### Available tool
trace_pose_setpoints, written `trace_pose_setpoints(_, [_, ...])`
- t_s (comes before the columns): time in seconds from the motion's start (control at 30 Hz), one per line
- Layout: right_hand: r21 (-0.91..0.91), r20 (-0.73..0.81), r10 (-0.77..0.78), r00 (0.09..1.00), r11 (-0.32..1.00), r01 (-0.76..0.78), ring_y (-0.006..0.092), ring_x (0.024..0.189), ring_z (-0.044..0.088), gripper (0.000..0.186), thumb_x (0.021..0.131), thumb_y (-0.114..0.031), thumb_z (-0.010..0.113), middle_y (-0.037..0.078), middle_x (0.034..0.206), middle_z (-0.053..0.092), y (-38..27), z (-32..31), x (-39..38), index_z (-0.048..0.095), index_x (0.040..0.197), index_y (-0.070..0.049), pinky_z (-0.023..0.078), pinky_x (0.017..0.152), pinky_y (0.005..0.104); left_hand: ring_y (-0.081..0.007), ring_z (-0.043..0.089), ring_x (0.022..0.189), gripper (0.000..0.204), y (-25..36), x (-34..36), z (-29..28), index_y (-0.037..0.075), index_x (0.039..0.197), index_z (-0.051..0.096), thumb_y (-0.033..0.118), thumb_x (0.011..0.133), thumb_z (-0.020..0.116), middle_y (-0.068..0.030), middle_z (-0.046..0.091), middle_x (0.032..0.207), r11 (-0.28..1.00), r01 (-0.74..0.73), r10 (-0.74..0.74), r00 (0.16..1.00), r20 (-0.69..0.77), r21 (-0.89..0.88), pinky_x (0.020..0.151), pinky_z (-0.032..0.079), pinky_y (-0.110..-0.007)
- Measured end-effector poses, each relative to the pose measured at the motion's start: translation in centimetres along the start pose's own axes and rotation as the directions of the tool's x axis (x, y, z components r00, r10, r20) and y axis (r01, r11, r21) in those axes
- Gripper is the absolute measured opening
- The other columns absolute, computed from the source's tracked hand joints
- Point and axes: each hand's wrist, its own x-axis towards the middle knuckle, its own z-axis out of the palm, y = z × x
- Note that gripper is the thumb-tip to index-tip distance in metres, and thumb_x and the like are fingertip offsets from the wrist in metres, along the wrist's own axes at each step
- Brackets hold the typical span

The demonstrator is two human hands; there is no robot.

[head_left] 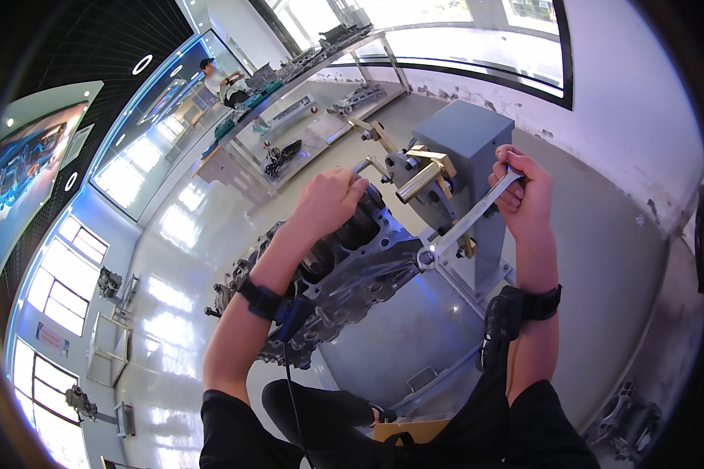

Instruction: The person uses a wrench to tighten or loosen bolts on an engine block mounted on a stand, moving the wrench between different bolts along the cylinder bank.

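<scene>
My right hand (522, 187) grips the handle of a long silver wrench (469, 219), whose ringed end meets the lower front corner of a brass-and-steel fixture on a grey stand (463, 119). My left hand (330, 202) is closed at the upper part of a dark metal engine block (352, 293), beside its large black round parts (360, 227); what its fingers hold is hidden. A bent silver bar (371, 168) with brass fittings (422, 180) sits just right of that hand. Dark straps with small devices are on both wrists.
A long steel bench (270, 105) with metal parts stands behind, a person (215, 82) working at it. Engines on stands (108, 283) line the left side. A white wall (618, 133) is at the right, with castings (626, 422) low at the lower right.
</scene>
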Motion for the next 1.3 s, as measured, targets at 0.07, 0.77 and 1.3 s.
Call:
trace_pose_setpoints(0.07, [0.025, 0.079, 0.030, 0.996, 0.999, -0.032, 0.0046, 0.037, 0.026, 0.017, 0.090, -0.012, 0.045, -0.002, 0.048, 0.038, -0.3, 0.2, -0.2, 0.056, 0.085, 0.000, 0.021, 0.035, 0.0217, -0.0385, 0.061, 0.078, 0.029, 0.4, 0.2, -0.2, -0.001, 0.084, 0.061, 0.026, 0.093, 0.055, -0.0193, 0.062, 0.082, 0.990, 0.072, -0.064, 0.996, 0.068, -0.122, 0.070, 0.046, -0.044])
trace_pose_setpoints(0.77, [-0.850, 0.324, 0.946, -0.030, 0.305, 0.429, 0.0380, 0.081, 0.067, 0.016, 0.072, -0.013, 0.061, 0.018, 0.082, 0.070, 26.4, -0.4, -23.3, 0.071, 0.081, -0.004, 0.052, 0.069, 0.0470, -0.0271, 0.052, 0.061, 0.037, -0.1, 0.6, 0.4, -0.004, 0.082, 0.055, 0.030, 0.093, 0.055, -0.0192, 0.053, 0.065, 0.932, 0.293, -0.269, 0.954, 0.136, -0.213, 0.060, 0.041, -0.041])
trace_pose_setpoints(1.3, [-0.625, 0.484, 0.872, 0.073, 0.286, 0.726, 0.0320, 0.070, 0.069, 0.027, 0.068, -0.031, 0.076, 0.012, 0.071, 0.070, 24.7, -1.9, -21.9, 0.071, 0.072, -0.005, 0.053, 0.057, 0.0416, -0.0341, 0.063, 0.063, 0.045, -0.5, 0.8, 0.1, -0.002, 0.076, 0.062, 0.040, 0.091, 0.056, -0.0203, 0.060, 0.064, 0.926, 0.331, -0.276, 0.923, 0.269, -0.183, 0.064, 0.047, -0.043])
